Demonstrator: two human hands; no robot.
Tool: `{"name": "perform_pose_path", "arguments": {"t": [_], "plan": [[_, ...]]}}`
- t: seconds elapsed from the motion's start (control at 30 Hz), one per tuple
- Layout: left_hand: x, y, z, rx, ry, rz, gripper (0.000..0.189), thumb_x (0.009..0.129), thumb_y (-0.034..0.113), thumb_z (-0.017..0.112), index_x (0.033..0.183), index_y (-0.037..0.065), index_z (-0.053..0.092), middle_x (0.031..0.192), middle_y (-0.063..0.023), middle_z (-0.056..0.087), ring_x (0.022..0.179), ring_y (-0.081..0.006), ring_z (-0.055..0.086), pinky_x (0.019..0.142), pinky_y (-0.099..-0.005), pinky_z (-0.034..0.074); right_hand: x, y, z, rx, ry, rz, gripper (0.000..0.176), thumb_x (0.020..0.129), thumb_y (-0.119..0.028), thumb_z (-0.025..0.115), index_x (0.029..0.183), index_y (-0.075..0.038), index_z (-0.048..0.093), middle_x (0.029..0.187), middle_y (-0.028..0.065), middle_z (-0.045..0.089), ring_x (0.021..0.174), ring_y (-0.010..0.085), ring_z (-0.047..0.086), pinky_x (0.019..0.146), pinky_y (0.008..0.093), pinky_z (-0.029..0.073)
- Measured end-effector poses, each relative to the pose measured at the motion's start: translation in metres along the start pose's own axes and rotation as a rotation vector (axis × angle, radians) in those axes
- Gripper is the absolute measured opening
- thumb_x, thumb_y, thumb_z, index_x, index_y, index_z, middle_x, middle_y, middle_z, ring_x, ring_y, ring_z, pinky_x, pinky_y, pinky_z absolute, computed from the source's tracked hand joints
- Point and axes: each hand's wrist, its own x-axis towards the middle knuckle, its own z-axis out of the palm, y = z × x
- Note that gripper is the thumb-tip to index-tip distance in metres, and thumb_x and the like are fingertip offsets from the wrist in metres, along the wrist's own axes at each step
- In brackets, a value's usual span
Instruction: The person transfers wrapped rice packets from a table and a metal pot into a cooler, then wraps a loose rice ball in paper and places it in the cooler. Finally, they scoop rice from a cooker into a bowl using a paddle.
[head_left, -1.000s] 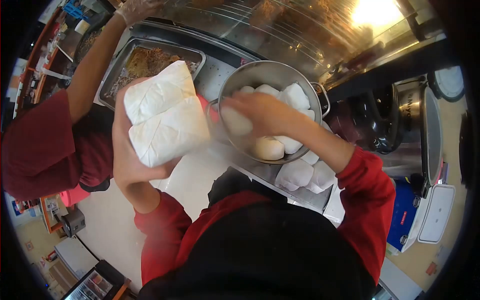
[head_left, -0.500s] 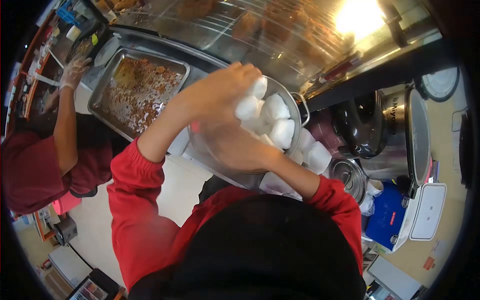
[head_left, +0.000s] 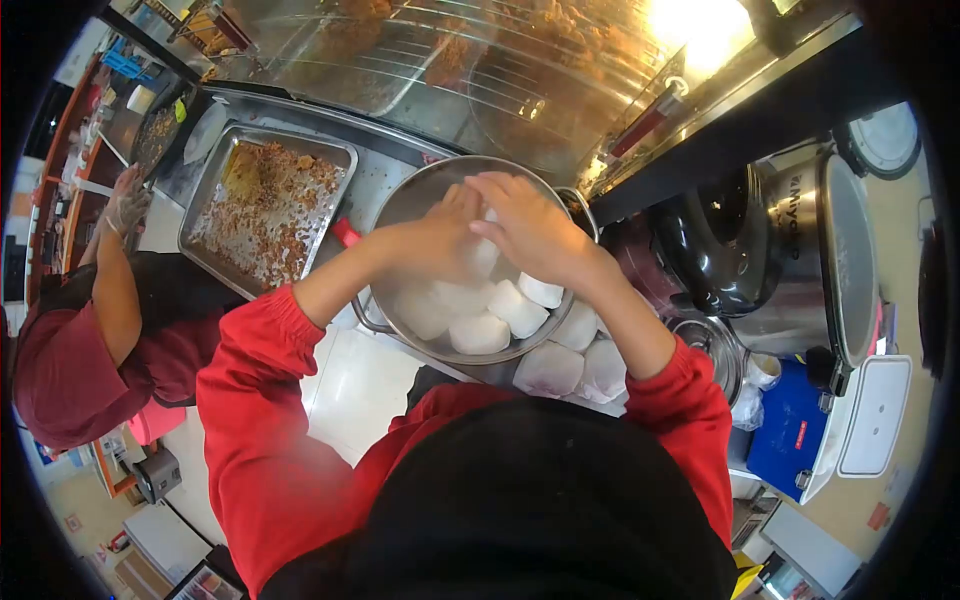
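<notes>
A large round metal pot [head_left: 392, 208] stands on the counter, with several white rounded packets [head_left: 479, 333] inside and haze over them. My left hand [head_left: 447, 232] is over the pot's middle, bent round the upper packets, its fingertips partly hidden. Beside it, my right hand [head_left: 530, 225] reaches in from the right, fingers together against a white packet [head_left: 484, 258] between the hands. More white packets [head_left: 549, 368] lie outside the pot, by its lower right rim.
A metal tray [head_left: 345, 165] with brown crumbs lies left of the pot. Behind it is a glass display case [head_left: 420, 60]. A co-worker [head_left: 90, 350] stands at the left. Rice cookers [head_left: 800, 260] and a blue box [head_left: 785, 425] are at the right.
My left hand has moved down and left from the pot's upper edge. My right hand has moved up and right. The packets in the pot now show mostly in its lower part.
</notes>
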Motion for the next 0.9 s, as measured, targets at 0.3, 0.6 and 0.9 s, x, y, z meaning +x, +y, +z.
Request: {"name": "perform_pose_path", "arguments": {"t": [0.3, 0.6, 0.9], "plan": [[-0.012, 0.004, 0.011, -0.915, 0.059, -0.495, 0.096, 0.066, 0.030, 0.070, 0.137, -0.003, 0.014, 0.128, -0.0219, 0.037, 0.119, -0.0273, 0.041, 0.100, -0.0338, 0.034, -0.002, -0.011, 0.012, -0.192, -0.359, 0.257, 0.047, 0.085, -0.022, 0.055, 0.124, 0.002, 0.041, 0.088, 0.0204, 0.060, 0.087, 0.0365, 0.056, 0.082, 0.0443, 0.041], [0.008, -0.016, 0.040, -0.566, 0.089, -0.500, 0.111, 0.059, 0.032, 0.080, 0.136, -0.008, 0.011, 0.132, -0.0242, 0.035, 0.126, -0.0286, 0.035, 0.102, -0.0351, 0.032, 0.010, 0.018, 0.007, -0.234, -0.580, 0.123, 0.054, 0.089, -0.024, 0.050, 0.138, -0.015, 0.031, 0.089, 0.0157, 0.062, 0.085, 0.0323, 0.059, 0.085, 0.0437, 0.036], [0.000, -0.021, 0.049, -0.532, 0.051, -0.509, 0.124, 0.056, 0.033, 0.085, 0.135, -0.012, 0.002, 0.129, -0.0269, 0.039, 0.124, -0.0325, 0.039, 0.104, -0.0350, 0.030, 0.021, 0.024, 0.036, -0.298, -0.516, 0.066, 0.042, 0.088, -0.031, 0.050, 0.125, -0.012, 0.046, 0.080, 0.0149, 0.064, 0.080, 0.0347, 0.061, 0.073, 0.0450, 0.045]]}}
